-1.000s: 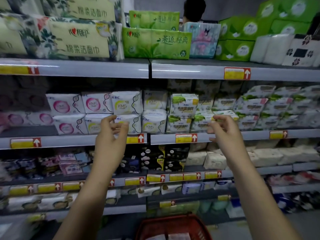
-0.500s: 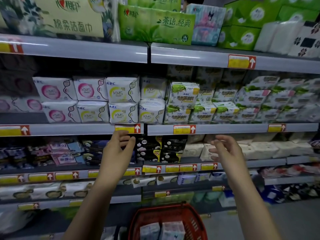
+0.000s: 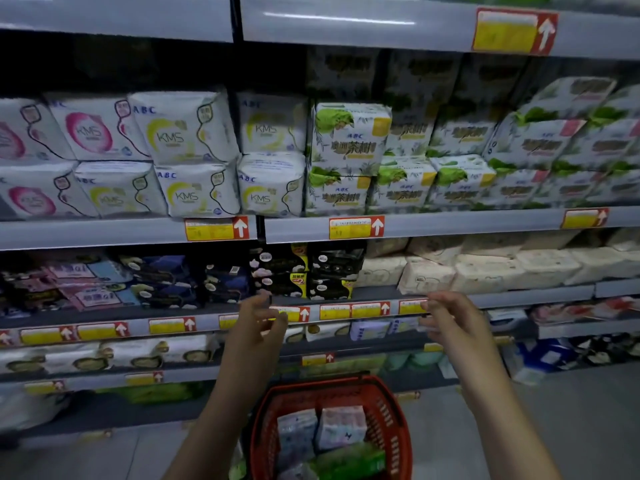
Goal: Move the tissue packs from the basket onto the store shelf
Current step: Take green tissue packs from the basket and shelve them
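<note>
Found both hands lowered from shelf (image 3: 104,233) height: left hand (image 3: 258,323), right hand (image 3: 450,320). Noted fingers (image 3: 437,304) loosely curled, holding nothing. Located packs (image 3: 343,427) upright in basket (image 3: 398,403), straight below and between; judged left hand nearer.

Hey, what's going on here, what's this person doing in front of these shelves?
A person is restocking a store aisle. Both the left hand and the right hand are raised in front of the shelf, fingers loosely curled, holding nothing. The red basket sits on the floor below them with several tissue packs inside, so there are packs left to move.
</note>
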`<state>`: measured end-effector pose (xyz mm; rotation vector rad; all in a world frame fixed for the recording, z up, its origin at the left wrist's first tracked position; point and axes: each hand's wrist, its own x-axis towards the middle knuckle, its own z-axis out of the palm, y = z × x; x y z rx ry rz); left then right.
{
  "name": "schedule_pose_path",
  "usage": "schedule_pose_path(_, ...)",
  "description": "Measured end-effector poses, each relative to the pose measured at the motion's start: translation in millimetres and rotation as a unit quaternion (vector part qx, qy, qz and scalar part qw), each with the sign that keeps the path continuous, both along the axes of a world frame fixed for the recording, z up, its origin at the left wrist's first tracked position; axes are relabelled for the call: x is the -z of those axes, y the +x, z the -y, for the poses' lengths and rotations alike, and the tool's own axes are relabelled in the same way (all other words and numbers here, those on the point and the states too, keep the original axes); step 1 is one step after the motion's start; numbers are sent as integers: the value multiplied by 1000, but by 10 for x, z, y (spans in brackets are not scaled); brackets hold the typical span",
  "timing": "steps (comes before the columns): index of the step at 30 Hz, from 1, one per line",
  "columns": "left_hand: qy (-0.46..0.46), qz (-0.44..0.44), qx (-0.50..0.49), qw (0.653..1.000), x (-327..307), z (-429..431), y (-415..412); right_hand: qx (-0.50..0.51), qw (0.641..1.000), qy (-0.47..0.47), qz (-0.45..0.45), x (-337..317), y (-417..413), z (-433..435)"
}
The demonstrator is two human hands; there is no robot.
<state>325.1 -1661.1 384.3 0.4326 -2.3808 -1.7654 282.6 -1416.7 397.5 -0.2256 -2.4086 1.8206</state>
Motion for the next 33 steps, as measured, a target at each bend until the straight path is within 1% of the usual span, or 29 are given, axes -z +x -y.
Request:
schedule_pose_path(6, -18, -8, 6, 1000, 467, -140, -171, 6, 1000, -4, 30, 553, -145, -163)
schedule_pose_path(8, -27, -6, 5, 1000, 647, -207, -223, 31, 999, -3, 28, 803, -174, -219)
schedule_pose_path(11, -24, 21, -1, 999, 955, -326, -250, 69, 997, 3, 36, 1251, -184, -299)
schedule_pose_path(13, -25, 47, -7, 999, 1205, -403, -269, 78, 995, 1, 60, 1551, -203, -327)
schedule_pose_path(16, -25, 84, -18, 996, 1692, -488, -287, 67, 994, 16, 84, 2014, -239, -362)
schedule_pose_path(19, -52, 119, 4, 991, 2240, -574, -255, 46, 993, 24, 107, 2468, -246, -393)
schedule_pose_path(23, -46, 180, 14, 983, 2888, -619, -167, 27, 987, 46, 152, 3145, -180, -420)
schedule_pose_path(30, -25, 253, -33, 967, 4079, -555, -55, 18, 964, 78, 252, 4301, 1, -370)
schedule_pose_path(33, -21, 303, -41, 952, 4617, -540, -2, 10, 944, 95, 315, 4802, 54, -300)
